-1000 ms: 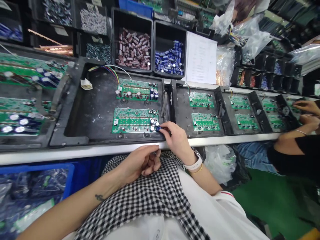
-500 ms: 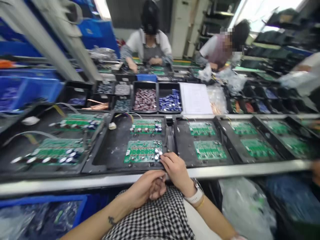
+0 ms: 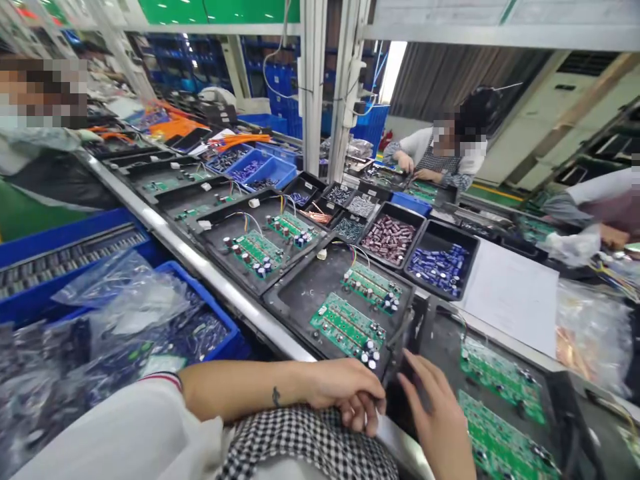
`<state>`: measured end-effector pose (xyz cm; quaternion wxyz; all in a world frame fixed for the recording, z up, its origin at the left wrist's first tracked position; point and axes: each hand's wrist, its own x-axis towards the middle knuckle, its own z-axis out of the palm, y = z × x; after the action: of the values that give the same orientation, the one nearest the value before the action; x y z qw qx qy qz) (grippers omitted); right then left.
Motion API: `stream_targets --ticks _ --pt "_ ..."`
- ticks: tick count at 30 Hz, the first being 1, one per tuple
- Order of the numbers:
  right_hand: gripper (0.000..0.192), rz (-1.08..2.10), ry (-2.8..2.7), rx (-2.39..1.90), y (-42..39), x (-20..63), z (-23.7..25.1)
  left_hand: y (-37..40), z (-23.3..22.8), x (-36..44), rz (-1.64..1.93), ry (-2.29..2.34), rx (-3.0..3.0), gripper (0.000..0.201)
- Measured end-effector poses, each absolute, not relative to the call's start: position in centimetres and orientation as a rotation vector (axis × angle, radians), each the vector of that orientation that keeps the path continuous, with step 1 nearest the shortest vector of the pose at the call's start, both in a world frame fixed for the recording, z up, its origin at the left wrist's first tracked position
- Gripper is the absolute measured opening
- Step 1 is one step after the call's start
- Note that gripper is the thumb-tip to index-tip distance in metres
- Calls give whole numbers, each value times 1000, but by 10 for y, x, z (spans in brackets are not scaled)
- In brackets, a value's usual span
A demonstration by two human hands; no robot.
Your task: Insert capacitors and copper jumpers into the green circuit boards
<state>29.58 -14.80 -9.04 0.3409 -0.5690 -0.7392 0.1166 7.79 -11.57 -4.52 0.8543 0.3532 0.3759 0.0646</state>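
While the right hand point(image 3: 443, 417) holds its fingers apart with nothing visible between, the left hand point(image 3: 345, 387) curls, contents unclear, near a green board point(image 3: 343, 325) inside a black tray point(image 3: 295, 307); its upright cylinders point(image 3: 371, 345) deserve a light touch.

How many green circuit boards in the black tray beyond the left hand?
2: one green rectangular circuit board nearer the left hand, another board behind it, toward the brown cylinders. None looks hidden.

From your head, the single view looks forward and down, angled left along the metal rail point(image 3: 205, 261) — your left hand point(image 3: 345, 387) and right hand point(image 3: 440, 410) close below, a co-worker point(image 3: 437, 159) farther off.
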Motion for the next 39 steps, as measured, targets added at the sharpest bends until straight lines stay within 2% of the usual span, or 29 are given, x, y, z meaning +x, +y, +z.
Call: stream_targets --ticks 4,8,11,16,21,23,30,39 --pt "38 251 -1659 -1671 -148 341 -101 -96 -19 76 70 776 897 25" --pt "29 594 -1589 -1617 -145 346 -107 -39 6 97 26 808 1228 32" --pt "23 809 -1483 -1598 -135 333 -106 32 9 136 64 874 1735 35" --pt "21 875 -1389 -1616 -127 312 -103 146 -20 214 194 1167 2136 42" --pt "25 1002 -1429 -1531 -121 292 -99 195 -68 262 170 1439 2326 78" --pt "26 1026 -1434 -1529 -118 285 -99 202 -83 274 112 1487 2357 86" --pt "50 1016 -1424 -1589 -112 277 -106 220 -99 292 40 1475 2483 83" --pt "62 957 -1425 -1588 -101 265 -114 226 -95 289 163 1450 2606 69"
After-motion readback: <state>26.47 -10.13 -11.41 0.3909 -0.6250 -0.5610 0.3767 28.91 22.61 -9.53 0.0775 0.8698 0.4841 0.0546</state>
